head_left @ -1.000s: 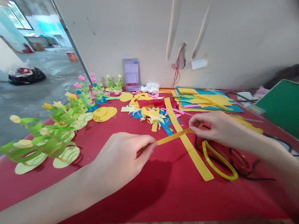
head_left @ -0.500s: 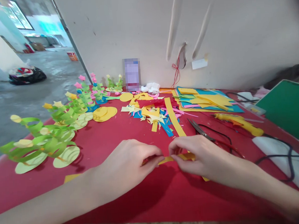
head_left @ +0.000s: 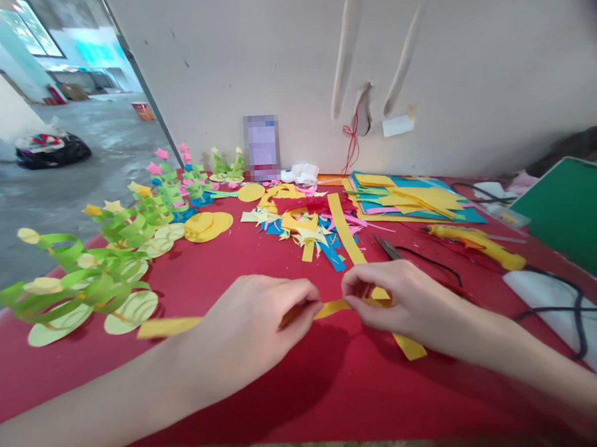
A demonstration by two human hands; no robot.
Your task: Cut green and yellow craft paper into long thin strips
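Note:
A narrow yellow paper strip [head_left: 331, 308] stretches between my two hands above the red tabletop. My left hand [head_left: 278, 311] is closed in a pinch on it, thumb against fingers. Pinched on the strip's right part is my right hand [head_left: 382, 296], a short distance away. Yellow paper [head_left: 168, 327] also sticks out left of my left wrist; whether it is the same strip is hidden. Beneath my right hand lies another yellow strip [head_left: 346, 231], running from the scraps towards me. Scissors [head_left: 388, 247] rest just beyond that hand, their handles mostly covered.
Green spiral paper decorations [head_left: 76, 288] on round bases line the left side. Yellow paper discs [head_left: 208, 227] and coloured scraps [head_left: 304, 233] lie mid-table. Farther right are stacked paper sheets [head_left: 417, 200], a yellow glue gun [head_left: 480, 247] and a black cord [head_left: 578, 309]. A wall panel [head_left: 269, 51] stands behind.
My hands have moved slightly apart along the strip. More yellow paper shows left of my left wrist, and more of the lower strip's near end shows below my right hand.

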